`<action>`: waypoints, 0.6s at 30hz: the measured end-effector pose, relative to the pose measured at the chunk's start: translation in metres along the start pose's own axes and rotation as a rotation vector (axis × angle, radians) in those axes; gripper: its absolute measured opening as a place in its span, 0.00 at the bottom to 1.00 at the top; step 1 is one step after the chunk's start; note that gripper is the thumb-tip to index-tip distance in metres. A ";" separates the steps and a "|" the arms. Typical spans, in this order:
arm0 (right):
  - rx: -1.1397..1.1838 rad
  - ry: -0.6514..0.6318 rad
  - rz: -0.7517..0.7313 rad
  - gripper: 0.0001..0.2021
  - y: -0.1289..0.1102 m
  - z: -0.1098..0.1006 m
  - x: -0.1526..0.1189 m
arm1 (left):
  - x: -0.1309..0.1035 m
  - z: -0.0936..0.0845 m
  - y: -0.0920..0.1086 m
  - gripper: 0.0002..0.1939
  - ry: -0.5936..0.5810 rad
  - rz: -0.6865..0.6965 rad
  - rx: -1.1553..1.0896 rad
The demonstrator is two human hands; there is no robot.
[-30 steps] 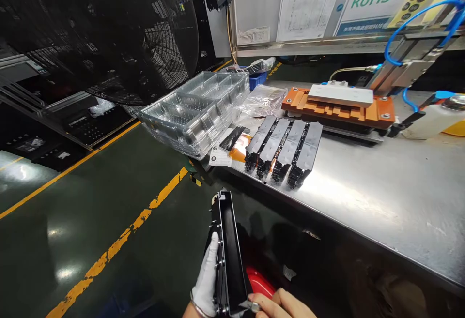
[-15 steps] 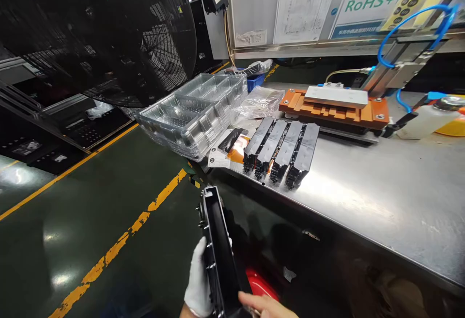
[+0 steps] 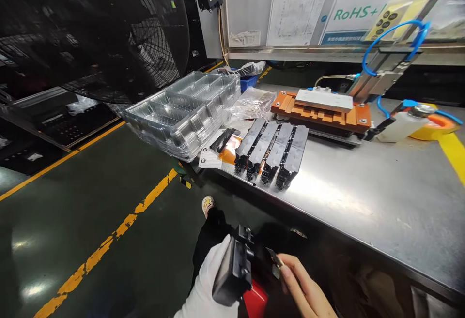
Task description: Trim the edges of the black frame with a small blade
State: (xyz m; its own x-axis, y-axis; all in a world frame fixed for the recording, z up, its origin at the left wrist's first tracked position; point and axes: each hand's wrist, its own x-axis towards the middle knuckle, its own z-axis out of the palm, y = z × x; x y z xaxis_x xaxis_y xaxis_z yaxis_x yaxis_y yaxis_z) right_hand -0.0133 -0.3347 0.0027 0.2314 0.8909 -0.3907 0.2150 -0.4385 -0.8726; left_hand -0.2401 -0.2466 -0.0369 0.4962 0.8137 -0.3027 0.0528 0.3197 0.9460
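My left hand, in a white glove, is closed round a black plastic part at the bottom of the view, in front of the table. The part's end faces me. To its right, my bare right hand pinches a small, thin blade-like tool; its tip points up and left, apart from the part. Several similar long black plastic parts lie side by side near the table's front edge, above both hands.
Clear plastic trays are stacked at the table's left end. Behind the black parts stands an orange fixture with a metal clamp and blue hose. A bottle and yellow tape roll are at right. A large fan stands at left.
The black part has been turned from lengthwise upright to end-on, and sits lower. My right hand has moved right, away from it, with the tool now showing. The view has shifted slightly.
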 end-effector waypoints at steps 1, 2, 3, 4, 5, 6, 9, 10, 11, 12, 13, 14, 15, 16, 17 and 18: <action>-0.053 0.014 -0.032 0.16 -0.005 -0.004 0.001 | 0.000 -0.001 -0.007 0.32 0.012 0.107 0.209; -0.095 0.026 -0.057 0.16 -0.011 -0.006 0.003 | 0.000 -0.002 -0.014 0.32 0.022 0.215 0.428; -0.131 0.029 -0.078 0.16 -0.016 -0.007 0.004 | -0.001 -0.003 -0.019 0.34 0.033 0.301 0.619; -0.167 0.020 -0.098 0.17 -0.020 -0.007 0.006 | -0.003 -0.004 -0.023 0.35 0.046 0.355 0.756; -0.199 0.006 -0.122 0.17 -0.024 -0.006 0.008 | -0.004 -0.005 -0.025 0.35 0.065 0.386 0.854; -0.223 -0.003 -0.152 0.17 -0.027 -0.005 0.010 | -0.006 -0.005 -0.025 0.35 0.084 0.397 0.925; -0.284 0.020 -0.249 0.18 -0.030 0.000 0.015 | -0.010 -0.002 -0.017 0.29 0.114 0.405 0.997; -0.313 0.049 -0.293 0.18 -0.030 0.001 0.015 | -0.011 -0.001 -0.013 0.28 0.119 0.409 0.998; -0.345 0.079 -0.339 0.20 -0.030 0.002 0.015 | -0.011 0.000 -0.010 0.28 0.126 0.410 0.997; -0.367 0.102 -0.379 0.20 -0.029 0.002 0.015 | -0.012 0.001 -0.007 0.28 0.134 0.406 0.997; -0.375 0.109 -0.402 0.20 -0.028 0.002 0.014 | -0.013 0.001 -0.006 0.28 0.139 0.402 1.000; -0.367 0.100 -0.407 0.18 -0.027 0.002 0.013 | -0.014 0.002 -0.006 0.28 0.140 0.399 1.007; -0.352 0.083 -0.393 0.17 -0.027 0.001 0.012 | -0.014 0.002 -0.007 0.28 0.137 0.400 1.016; -0.338 0.069 -0.376 0.16 -0.026 0.000 0.011 | -0.014 0.002 -0.009 0.28 0.132 0.405 1.026; -0.335 0.062 -0.362 0.16 -0.026 0.000 0.010 | -0.014 0.001 -0.012 0.29 0.127 0.413 1.036; -0.341 0.065 -0.357 0.16 -0.026 0.000 0.010 | -0.013 0.001 -0.016 0.29 0.124 0.424 1.049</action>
State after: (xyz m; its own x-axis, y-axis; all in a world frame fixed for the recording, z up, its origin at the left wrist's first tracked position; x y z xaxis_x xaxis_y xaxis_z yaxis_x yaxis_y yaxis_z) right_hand -0.0166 -0.3148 0.0215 0.1432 0.9881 -0.0563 0.5872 -0.1306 -0.7989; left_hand -0.2466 -0.2632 -0.0483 0.5610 0.8204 0.1103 0.6293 -0.5093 0.5871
